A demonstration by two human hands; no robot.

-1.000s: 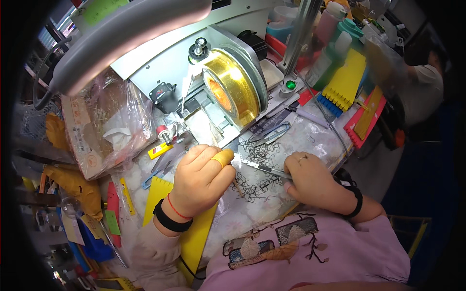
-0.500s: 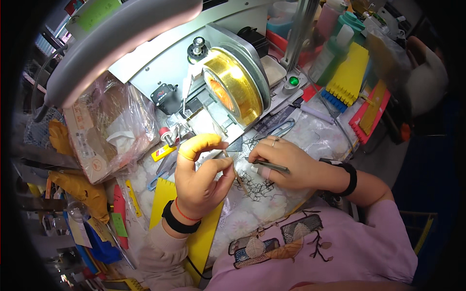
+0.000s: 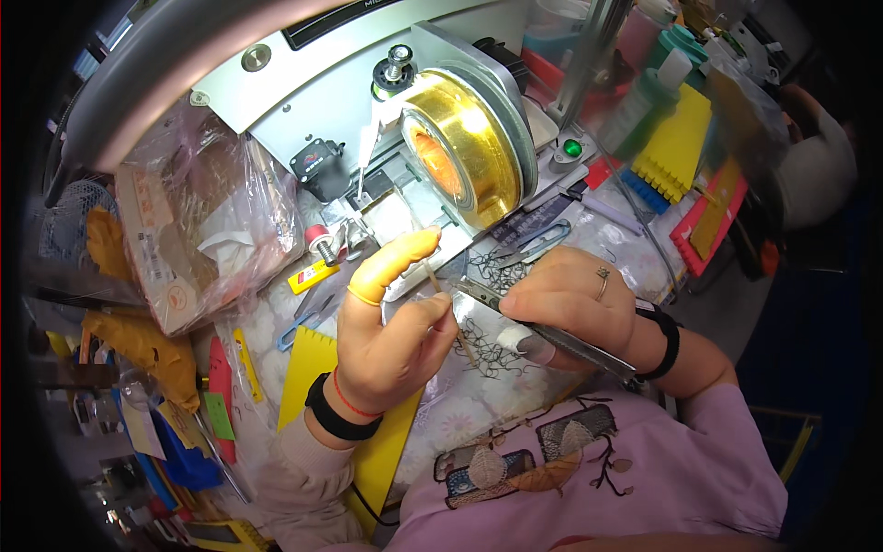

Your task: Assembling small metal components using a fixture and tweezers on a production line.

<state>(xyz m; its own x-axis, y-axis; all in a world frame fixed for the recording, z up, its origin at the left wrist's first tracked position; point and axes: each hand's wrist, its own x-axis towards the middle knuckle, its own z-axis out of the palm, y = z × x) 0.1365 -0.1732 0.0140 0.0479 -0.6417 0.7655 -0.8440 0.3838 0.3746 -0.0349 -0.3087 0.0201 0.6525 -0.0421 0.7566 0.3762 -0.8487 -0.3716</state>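
- A grey machine (image 3: 303,101) with a gold spool (image 3: 460,147) stands at the back of the crowded bench.
- The left hand (image 3: 391,340), a rubber cot on its forefinger, pinches a thin stick (image 3: 440,293) upright.
- The right hand (image 3: 570,308) grips tweezers (image 3: 543,327), tips touching the stick.
- Steady wrists and a light squeeze would serve best here.

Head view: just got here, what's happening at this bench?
A person works in front of a winding machine with a gold-coloured spool. The left hand, with a yellow rubber cot on its forefinger, pinches a thin stick. The right hand holds metal tweezers whose tips meet that stick. Below lies a pile of small dark wire pieces on a flowered cloth.
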